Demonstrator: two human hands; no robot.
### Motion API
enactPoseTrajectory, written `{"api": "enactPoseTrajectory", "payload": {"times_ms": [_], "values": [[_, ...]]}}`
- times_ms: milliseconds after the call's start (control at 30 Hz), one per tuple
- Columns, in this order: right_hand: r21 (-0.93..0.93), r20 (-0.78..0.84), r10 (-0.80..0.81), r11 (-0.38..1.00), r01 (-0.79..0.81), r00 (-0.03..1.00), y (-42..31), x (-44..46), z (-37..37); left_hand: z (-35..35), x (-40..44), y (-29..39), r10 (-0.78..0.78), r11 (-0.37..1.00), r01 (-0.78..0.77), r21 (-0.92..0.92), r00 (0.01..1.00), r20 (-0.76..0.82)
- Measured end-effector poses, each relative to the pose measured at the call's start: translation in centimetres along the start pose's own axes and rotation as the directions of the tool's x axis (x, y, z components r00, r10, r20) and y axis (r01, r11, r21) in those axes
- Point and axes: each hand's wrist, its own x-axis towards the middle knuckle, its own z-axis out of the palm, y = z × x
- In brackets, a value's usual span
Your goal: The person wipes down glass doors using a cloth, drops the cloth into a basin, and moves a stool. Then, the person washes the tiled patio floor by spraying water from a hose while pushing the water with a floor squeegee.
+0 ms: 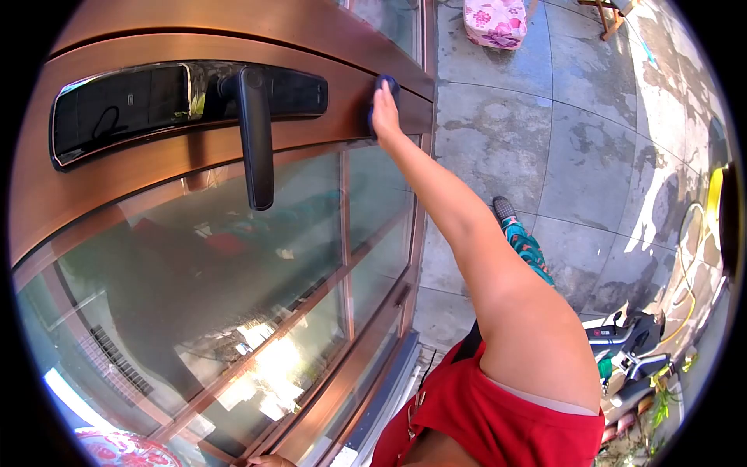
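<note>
My right hand reaches out along the door and presses a dark blue cloth against the brown metal door frame. The fingers lie fairly straight over the cloth, and most of it is hidden behind the hand. Left of that hand, a glossy black door lock with a black lever handle is fixed to the frame. At the bottom edge, a small part of my left hand shows by the door's lower brown rail; its fingers are mostly out of view.
Glass panes with reflections fill the door. Grey paving tiles lie below, with a pink flowered stool at the top. A parked scooter, a yellow hose and some plants stand at the right.
</note>
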Motion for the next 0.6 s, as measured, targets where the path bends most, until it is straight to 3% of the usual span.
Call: {"api": "enactPoseTrajectory", "payload": {"times_ms": [67, 167, 200, 233, 267, 333, 367, 467, 500, 567, 600], "values": [[0.138, -0.007, -0.248, 0.959, 0.246, 0.969, -6.4, -0.9, 0.1, 0.1, 0.0, 0.6, -0.009, 1.0, 0.009, 0.004, 1.0, -0.013], [0.308, 0.026, -0.608, 0.76, 0.572, 0.794, -15.8, -1.3, 0.4, 0.0, 0.3, 0.6, 0.047, 0.999, -0.047, -0.025, 0.999, -0.011], [0.299, 0.055, -0.645, 0.739, 0.604, 0.762, -17.3, -0.9, 0.7, 2.6, 2.2, 0.8, 0.243, 0.941, -0.316, -0.119, 0.879, -0.411], [0.291, 0.085, -0.681, 0.715, 0.635, 0.728, -18.2, -0.2, 1.1, 2.8, 2.9, 1.2, 0.243, 0.939, -0.32, -0.126, 0.876, -0.417], [0.273, 0.064, -0.675, 0.72, 0.638, 0.735, -18.0, 0.7, 1.7, 2.4, 3.5, 1.5, 0.342, 0.92, -0.39, -0.044, 0.852, -0.396], [0.164, -0.037, -0.592, 0.791, 0.59, 0.805, -14.8, 2.7, 2.2, 1.0, 3.9, 1.8, 0.522, 0.849, -0.515, 0.115, 0.787, -0.328], [0.113, -0.09, -0.552, 0.821, 0.559, 0.829, -12.5, 3.5, 2.4, -2.2, 2.4, 1.9, 0.397, 0.878, -0.413, 0.243, 0.911, 0.114], [0.084, -0.034, -0.181, 0.98, 0.183, 0.983, -3.8, 1.7, 0.3, -2.6, 2.9, 2.6, 0.374, 0.89, -0.385, 0.243, 0.923, 0.091], [0.078, 0.081, -0.01, 0.997, 0.004, 0.997, -1.4, -0.2, -0.8, -2.2, 2.3, 2.5, 0.304, 0.938, -0.309, 0.158, 0.951, 0.06], [-0.119, 0.128, 0.08, 0.991, -0.065, 0.989, 4.4, -5.5, -1.2, -0.8, 0.9, 1.9, 0.151, 0.988, -0.15, -0.02, 0.988, 0.023], [-0.077, 0.145, 0.104, 0.993, -0.094, 0.984, 7.2, -8.7, -0.9, -0.5, 0.6, 1.3, 0.165, 0.986, -0.165, 0.024, 0.986, 0.004]]}}
